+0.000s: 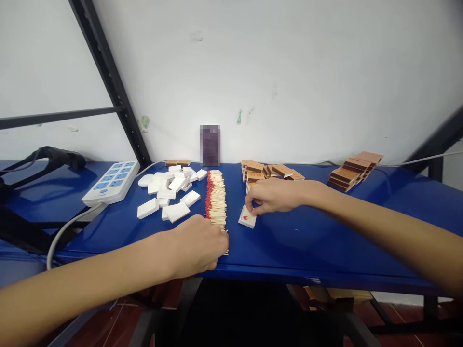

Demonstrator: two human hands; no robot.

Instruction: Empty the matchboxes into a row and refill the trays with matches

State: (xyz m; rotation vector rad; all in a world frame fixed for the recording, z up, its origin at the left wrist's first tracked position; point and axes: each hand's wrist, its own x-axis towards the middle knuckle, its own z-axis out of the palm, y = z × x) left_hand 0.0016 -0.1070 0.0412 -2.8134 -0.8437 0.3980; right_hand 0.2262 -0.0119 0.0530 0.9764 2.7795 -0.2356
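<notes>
A long row of red-tipped matches (217, 197) lies across the blue table. My left hand (200, 243) is closed over the near end of this row, its fingertips pinched at the matches and partly hidden behind the knuckles. To the right, a small white matchbox tray (248, 222) holds a few matches with red heads showing. My right hand (269, 196) reaches down over that tray, thumb and fingers pinched together on matches at its upper edge. Left of the row, several white trays (177, 211) lie in a loose pile.
Brown matchbox sleeves (255, 167) lie behind my right hand, and more are stacked (356, 168) at the far right. A white power strip (110, 183) with a cable is at the left. A blurred dark rectangle (210, 146) stands against the wall.
</notes>
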